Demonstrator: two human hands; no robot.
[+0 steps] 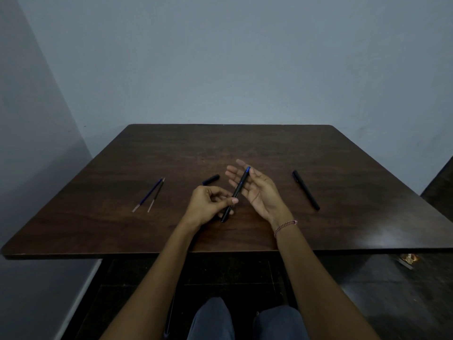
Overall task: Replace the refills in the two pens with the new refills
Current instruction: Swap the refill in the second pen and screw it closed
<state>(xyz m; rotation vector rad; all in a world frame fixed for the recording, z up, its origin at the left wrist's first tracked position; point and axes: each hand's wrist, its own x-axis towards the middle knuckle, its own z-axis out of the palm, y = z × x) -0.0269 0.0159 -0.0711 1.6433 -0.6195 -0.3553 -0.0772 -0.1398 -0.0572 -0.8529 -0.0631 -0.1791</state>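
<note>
Black plastic with a blue tip, the slim uncapped pen (pixel 237 192) slants between the two hands above the dark brown wooden worktop (pixel 343 168). The left hand (pixel 208 204) pinches its lower end between thumb and curled fingers, a grip that seems meant to steady the barrel or to twist the end loose. The right hand (pixel 257 187) lies spread and slack behind the upper half, palm turned inward, the barrel resting across its fingers; it supports rather than grips, probably so that the tip end stays free for pulling or unscrewing. A thin pinkish beaded bracelet (pixel 285 225) circles that wrist.

Just beyond the left hand lies a short dark pen cap (pixel 211 179), set aside near enough to be fetched again. Farther left, well apart from the hands, two thin refills (pixel 150 194) lie side by side, one blue and one darker, their pale ends toward the person; they look like the new ones, kept together and out of the way. To the right a second black pen (pixel 306 190) lies capped and apparently untouched, waiting its turn. The job looks barely begun: only the first pen is opened.
</note>
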